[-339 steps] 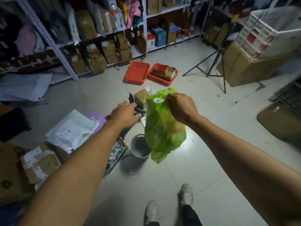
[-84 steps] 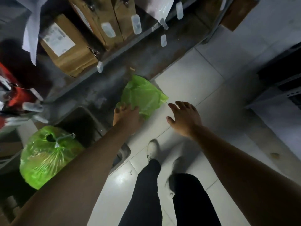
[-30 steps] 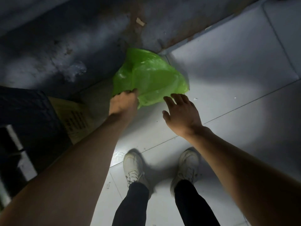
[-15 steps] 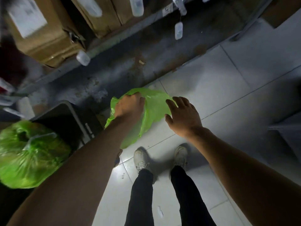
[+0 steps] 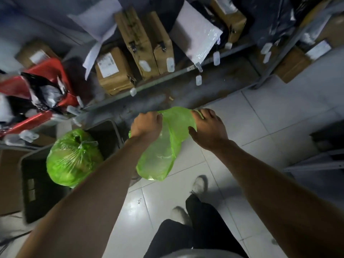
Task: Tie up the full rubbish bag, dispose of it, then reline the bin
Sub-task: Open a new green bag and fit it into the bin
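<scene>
An empty green bag hangs in the air in front of me, above the floor tiles. My left hand grips its top edge on the left. My right hand holds the top edge on the right, fingers curled into the plastic. The bag's mouth is stretched between both hands. A full, tied green rubbish bag sits in a large dark container at the left.
A low metal shelf with cardboard boxes and padded mailers runs across the top. A red crate of parcels stands at the upper left. My feet stand on white floor tiles. Another rack is at the right.
Both hands have lifted the empty green bag off the floor. My right hand, open half a second ago, now holds the bag's edge, and the bag hangs stretched between the hands.
</scene>
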The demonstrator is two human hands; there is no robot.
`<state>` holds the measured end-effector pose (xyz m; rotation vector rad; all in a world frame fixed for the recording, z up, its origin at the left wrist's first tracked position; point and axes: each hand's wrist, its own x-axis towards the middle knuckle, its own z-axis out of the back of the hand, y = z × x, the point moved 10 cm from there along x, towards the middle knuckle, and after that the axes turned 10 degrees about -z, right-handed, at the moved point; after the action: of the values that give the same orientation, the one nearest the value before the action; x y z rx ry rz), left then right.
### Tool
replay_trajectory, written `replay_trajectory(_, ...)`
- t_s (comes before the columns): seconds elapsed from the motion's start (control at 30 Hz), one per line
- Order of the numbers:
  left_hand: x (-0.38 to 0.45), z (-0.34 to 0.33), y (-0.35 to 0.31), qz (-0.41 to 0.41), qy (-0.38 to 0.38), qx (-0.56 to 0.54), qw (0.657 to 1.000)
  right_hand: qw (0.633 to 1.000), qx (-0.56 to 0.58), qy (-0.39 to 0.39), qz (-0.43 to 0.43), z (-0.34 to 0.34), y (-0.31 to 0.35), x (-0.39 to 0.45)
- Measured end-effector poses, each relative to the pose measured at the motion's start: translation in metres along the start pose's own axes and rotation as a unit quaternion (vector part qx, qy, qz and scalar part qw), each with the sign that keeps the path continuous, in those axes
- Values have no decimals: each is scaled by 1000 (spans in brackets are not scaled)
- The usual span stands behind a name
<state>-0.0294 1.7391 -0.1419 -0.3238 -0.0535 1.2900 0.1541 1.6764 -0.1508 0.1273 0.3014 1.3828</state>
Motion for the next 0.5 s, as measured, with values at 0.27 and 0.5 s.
replay_trajectory(0.27,-65,90,-10,3,-52,50,997,997,-17,-49,57,73,54,-40)
replay_trajectory(0.5,-144,131,14,47,-87,56,994,988,-56,-71,128,112,106,-85)
